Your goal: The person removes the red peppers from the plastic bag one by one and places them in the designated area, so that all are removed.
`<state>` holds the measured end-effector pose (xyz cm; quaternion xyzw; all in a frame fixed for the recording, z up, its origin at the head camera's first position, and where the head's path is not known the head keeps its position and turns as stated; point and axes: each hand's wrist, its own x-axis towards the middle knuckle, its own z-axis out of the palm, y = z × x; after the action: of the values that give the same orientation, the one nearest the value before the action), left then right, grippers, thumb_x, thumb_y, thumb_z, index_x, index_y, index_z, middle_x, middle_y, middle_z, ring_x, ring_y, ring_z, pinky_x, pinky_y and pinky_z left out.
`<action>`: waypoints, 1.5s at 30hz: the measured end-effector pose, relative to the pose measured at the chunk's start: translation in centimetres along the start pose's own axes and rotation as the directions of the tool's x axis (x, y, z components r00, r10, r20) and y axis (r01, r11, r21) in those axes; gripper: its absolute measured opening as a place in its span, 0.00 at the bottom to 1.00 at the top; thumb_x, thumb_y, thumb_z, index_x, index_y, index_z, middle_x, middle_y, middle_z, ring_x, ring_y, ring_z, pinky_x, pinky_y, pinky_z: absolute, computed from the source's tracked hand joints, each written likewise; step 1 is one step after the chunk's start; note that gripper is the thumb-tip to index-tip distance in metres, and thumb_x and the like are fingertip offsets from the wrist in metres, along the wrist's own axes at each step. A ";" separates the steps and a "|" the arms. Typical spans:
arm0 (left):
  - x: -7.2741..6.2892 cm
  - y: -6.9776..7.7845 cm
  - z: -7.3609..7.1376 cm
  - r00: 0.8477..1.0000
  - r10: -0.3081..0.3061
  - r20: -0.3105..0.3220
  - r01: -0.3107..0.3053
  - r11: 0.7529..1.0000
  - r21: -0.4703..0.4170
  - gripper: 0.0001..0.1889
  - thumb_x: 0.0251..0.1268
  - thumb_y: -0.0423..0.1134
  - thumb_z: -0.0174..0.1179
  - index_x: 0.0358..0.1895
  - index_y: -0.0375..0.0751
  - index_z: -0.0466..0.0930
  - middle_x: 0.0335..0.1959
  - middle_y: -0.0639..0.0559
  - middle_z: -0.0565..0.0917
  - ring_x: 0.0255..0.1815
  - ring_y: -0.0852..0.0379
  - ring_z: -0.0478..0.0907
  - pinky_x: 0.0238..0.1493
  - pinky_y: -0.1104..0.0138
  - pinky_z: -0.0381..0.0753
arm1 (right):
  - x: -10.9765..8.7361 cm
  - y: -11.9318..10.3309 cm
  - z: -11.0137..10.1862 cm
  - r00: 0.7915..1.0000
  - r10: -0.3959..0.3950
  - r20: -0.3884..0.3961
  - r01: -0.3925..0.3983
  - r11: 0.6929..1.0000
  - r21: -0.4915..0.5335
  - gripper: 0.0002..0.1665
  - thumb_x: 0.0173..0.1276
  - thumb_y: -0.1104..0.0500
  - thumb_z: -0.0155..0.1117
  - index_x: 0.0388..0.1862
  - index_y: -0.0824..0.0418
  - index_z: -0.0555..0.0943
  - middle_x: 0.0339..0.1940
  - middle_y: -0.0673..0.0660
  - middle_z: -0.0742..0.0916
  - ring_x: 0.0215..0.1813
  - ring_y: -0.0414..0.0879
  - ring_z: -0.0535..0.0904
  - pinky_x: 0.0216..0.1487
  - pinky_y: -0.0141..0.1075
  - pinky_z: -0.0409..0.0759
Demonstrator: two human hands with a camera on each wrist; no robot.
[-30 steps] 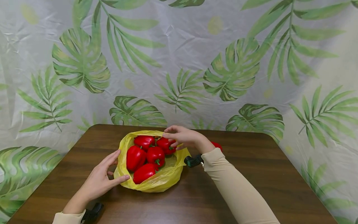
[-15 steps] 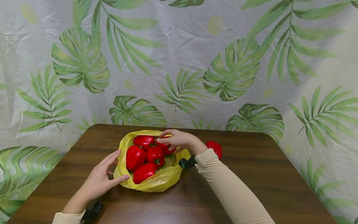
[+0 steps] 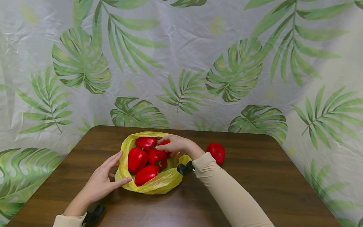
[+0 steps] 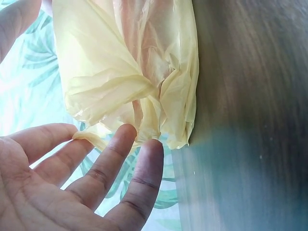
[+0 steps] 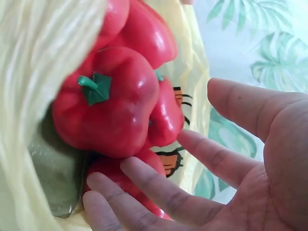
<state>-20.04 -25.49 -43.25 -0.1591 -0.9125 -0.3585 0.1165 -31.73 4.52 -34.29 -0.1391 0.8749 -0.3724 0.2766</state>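
A yellow plastic bag [image 3: 164,183] stands with its mouth spread, holding several red bell peppers [image 3: 137,160] with green stems. My left hand [image 3: 99,183] rests along the bag's left side, thumb near the front rim and fingers extended against the plastic [image 4: 120,91]. Over the bag's far right part, my right hand [image 3: 180,146] reaches into the mouth. Its fingertips [image 5: 132,166] lie at a bell pepper [image 5: 115,175] low in the bag, partly covered by them. Beside that, a pepper with its stem showing [image 5: 108,106] faces the right wrist camera.
Another red bell pepper [image 3: 216,153] lies on the dark wooden table [image 3: 269,183], right of the bag and beyond the right sleeve [image 3: 227,186]. An olive-grey patch [image 5: 57,168] shows inside the bag. A leaf-patterned cloth [image 3: 184,56] hangs behind the table.
My right hand has moved left and down into the bag, over the far-right pepper. The loose pepper on the table has come out from behind the right arm. My left hand stays put.
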 end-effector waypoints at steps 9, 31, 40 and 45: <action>0.0 -0.1 0.1 1.000 0.001 0.004 -0.001 1.000 -0.003 0.51 0.62 0.53 0.79 0.84 0.38 0.64 0.81 0.35 0.69 0.65 0.38 0.81 0.43 0.69 0.87 | 0.4 -0.5 0.9 1.000 0.012 0.008 -0.011 0.993 -0.121 0.34 0.79 0.42 0.66 0.79 0.49 0.76 0.73 0.57 0.80 0.37 0.56 0.85 0.60 0.56 0.87; 0.1 -0.1 0.1 1.000 0.013 0.005 -0.013 1.000 0.005 0.51 0.62 0.54 0.79 0.84 0.38 0.63 0.82 0.36 0.69 0.65 0.38 0.81 0.42 0.69 0.87 | 1.4 -1.4 0.9 0.995 0.072 0.075 -0.057 0.981 -0.184 0.31 0.79 0.42 0.67 0.73 0.55 0.80 0.64 0.58 0.84 0.51 0.68 0.90 0.59 0.56 0.89; 0.1 -0.1 0.2 1.000 0.009 0.009 -0.009 1.000 0.012 0.51 0.62 0.54 0.79 0.84 0.37 0.63 0.81 0.36 0.69 0.65 0.39 0.81 0.43 0.69 0.87 | 1.2 -1.9 0.5 0.986 0.130 0.101 -0.109 0.976 -0.188 0.19 0.79 0.43 0.67 0.57 0.54 0.82 0.51 0.56 0.84 0.51 0.65 0.89 0.60 0.55 0.87; 0.1 -0.2 0.3 1.000 0.008 0.014 -0.008 1.000 0.009 0.51 0.62 0.53 0.79 0.84 0.37 0.63 0.82 0.36 0.68 0.66 0.39 0.81 0.43 0.69 0.87 | 1.4 -2.1 0.4 0.987 0.131 0.091 -0.108 0.968 -0.228 0.18 0.78 0.43 0.67 0.53 0.54 0.81 0.50 0.56 0.84 0.45 0.63 0.90 0.50 0.50 0.89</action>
<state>-20.20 -25.44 -43.55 -0.1649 -0.9142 -0.3529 0.1121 -32.55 2.21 -33.58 -0.1355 0.9020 -0.2472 0.3269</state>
